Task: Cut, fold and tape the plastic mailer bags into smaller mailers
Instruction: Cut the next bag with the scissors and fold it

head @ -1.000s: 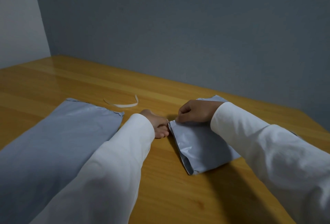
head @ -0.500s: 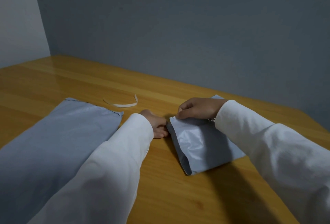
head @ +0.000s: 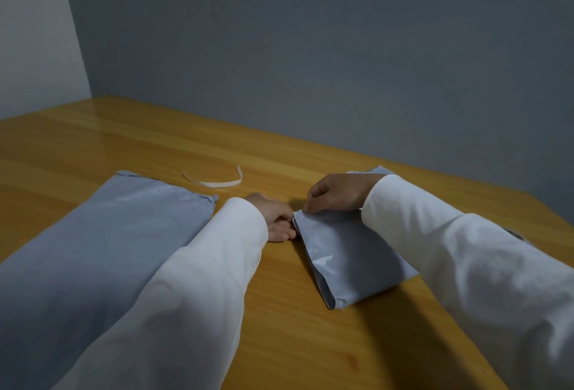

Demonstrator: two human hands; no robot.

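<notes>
Where a grey wall (head: 310,48) backs the wooden table (head: 295,343), a folded grey plastic mailer (head: 351,256) lies glossy and creased, right of centre. The right hand (head: 337,192) pinches its far corner with curled fingers. The left hand (head: 278,219) touches its left edge; whether those fingers grip, I cannot tell. A larger mailer (head: 102,250) lies flat at left, a white strip (head: 214,180) beyond it.

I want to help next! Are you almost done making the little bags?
Not yet. One small folded mailer is made; the right hand pinches its top edge and the left hand steadies its corner. A peeled strip lies behind. The big mailer on the left looks untouched, so that one remains.
</notes>
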